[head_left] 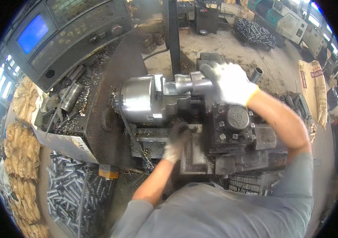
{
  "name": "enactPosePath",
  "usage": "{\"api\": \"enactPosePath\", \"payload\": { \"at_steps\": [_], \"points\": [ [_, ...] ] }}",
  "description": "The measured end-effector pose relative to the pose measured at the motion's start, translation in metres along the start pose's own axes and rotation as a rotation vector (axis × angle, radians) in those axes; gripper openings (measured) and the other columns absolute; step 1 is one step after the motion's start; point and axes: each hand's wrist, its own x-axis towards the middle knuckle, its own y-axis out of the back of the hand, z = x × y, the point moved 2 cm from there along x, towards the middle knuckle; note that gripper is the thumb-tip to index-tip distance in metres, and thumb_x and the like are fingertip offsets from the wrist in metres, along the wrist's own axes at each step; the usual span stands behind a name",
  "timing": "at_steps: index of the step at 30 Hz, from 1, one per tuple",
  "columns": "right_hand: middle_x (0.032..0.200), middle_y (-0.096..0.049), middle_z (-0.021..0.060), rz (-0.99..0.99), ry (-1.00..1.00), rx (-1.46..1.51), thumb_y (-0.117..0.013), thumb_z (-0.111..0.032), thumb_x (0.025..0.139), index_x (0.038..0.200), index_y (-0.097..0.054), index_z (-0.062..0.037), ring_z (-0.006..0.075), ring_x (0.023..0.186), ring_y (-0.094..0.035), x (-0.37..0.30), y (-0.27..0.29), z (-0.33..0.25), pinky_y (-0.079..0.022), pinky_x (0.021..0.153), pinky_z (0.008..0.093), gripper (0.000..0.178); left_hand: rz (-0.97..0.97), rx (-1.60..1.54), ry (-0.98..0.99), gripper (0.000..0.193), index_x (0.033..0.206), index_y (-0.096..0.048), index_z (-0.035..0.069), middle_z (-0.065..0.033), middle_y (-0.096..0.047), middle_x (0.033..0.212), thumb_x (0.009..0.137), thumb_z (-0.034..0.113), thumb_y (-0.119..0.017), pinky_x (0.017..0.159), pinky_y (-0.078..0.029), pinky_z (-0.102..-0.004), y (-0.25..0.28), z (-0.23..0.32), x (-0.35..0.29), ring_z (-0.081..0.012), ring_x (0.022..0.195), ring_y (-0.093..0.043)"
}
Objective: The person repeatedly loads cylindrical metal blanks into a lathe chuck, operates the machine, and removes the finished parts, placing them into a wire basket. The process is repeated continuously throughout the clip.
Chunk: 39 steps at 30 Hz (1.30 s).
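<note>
Gripping a metal workpiece (pixel 189 84) with the gloved right hand (pixel 232 83), fingers (pixel 212 75) wrapped and clamped around its end just beside the lathe chuck (pixel 141 99); workpiece lying horizontal, one end seemingly seated in the chuck, the other inside the glove; reaching lower down with the gloved left hand (pixel 175 143) toward the carriage (pixel 195 152) in front of the tool post (pixel 236 125), motion-blurred, so cannot tell whether those fingers are apart or together; judging the step in hand as seating or pulling the part at the chuck; judging the next move as calling for a steady right grip in line with the spindle, keeping clear of the tool post close under the wrist; showing also a control panel (pixel 57 35) with a blue screen at upper left, and a crate of short metal tubes (pixel 67 192) at lower left.
</note>
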Motion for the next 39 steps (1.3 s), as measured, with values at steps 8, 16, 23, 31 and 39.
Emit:
{"api": "enactPosePath", "payload": {
  "at_steps": [8, 16, 23, 31, 39],
  "points": [
    [0.1, -0.079, 0.0194, -0.806, -0.027, 0.003, -0.087, -0.034, 0.068, 0.114, -0.074, -0.0044, 0.0351, 0.095, -0.077, 0.032, -0.141, 0.065, -0.06, 0.084, 0.0457, 0.057, 0.546, -0.426, 0.431, 0.032, 0.123, -0.072, 0.003, -0.0068, -0.074, 0.108, 0.103, 0.029, -0.072, 0.082, -0.059, -0.037, 0.147, -0.127, -0.168, -0.0215, 0.089, -0.071],
    [0.112, -0.077, 0.024, -0.752, -0.051, 0.598, -0.087, -0.045, 0.07, 0.117, -0.07, 0.0004, 0.0369, 0.102, -0.075, 0.035, -0.184, 0.055, -0.057, 0.087, 0.0461, 0.067, 1.063, -0.603, 0.132, 0.041, 0.112, -0.069, 0.015, -0.0028, -0.068, 0.095, 0.108, 0.053, -0.053, 0.073, -0.051, -0.0415, 0.261, -0.165, -0.218, -0.0233, 0.084, -0.064],
    [0.087, -0.078, 0.0156, -0.94, -0.247, 0.431, -0.091, -0.032, 0.065, 0.097, -0.079, -0.0003, 0.0264, 0.076, -0.073, 0.037, -0.187, 0.061, -0.057, 0.068, 0.0433, 0.047, 0.659, -1.021, 0.174, 0.04, 0.099, -0.065, 0.021, 0.0027, -0.064, 0.084, 0.108, 0.057, -0.05, 0.07, -0.05, -0.0381, 0.293, -0.135, -0.228, -0.0169, 0.079, -0.061],
    [0.128, -0.074, 0.0237, -0.546, -0.113, 0.555, -0.089, -0.028, 0.067, 0.146, -0.059, -0.0032, 0.0352, 0.111, -0.074, 0.053, -0.187, 0.033, -0.058, 0.097, 0.0431, 0.088, 1.013, -0.17, 0.064, 0.043, 0.133, -0.064, 0.007, -0.0027, -0.069, 0.101, 0.112, 0.042, -0.05, 0.068, -0.049, -0.0362, 0.319, -0.185, -0.221, -0.0182, 0.077, -0.06],
    [0.117, -0.077, 0.0231, 0.126, -0.274, 0.552, -0.076, -0.01, 0.084, 0.134, -0.068, 0.0, 0.0299, 0.103, -0.078, -0.063, -0.001, -0.045, -0.062, 0.09, 0.0396, 0.051, 1.35, 0.762, -0.011, 0.047, 0.129, -0.062, -0.009, -0.0171, -0.07, 0.112, 0.106, 0.031, -0.06, 0.09, -0.057, -0.0404, 0.268, -0.067, -0.23, -0.0305, 0.101, -0.068]
  ]
}}
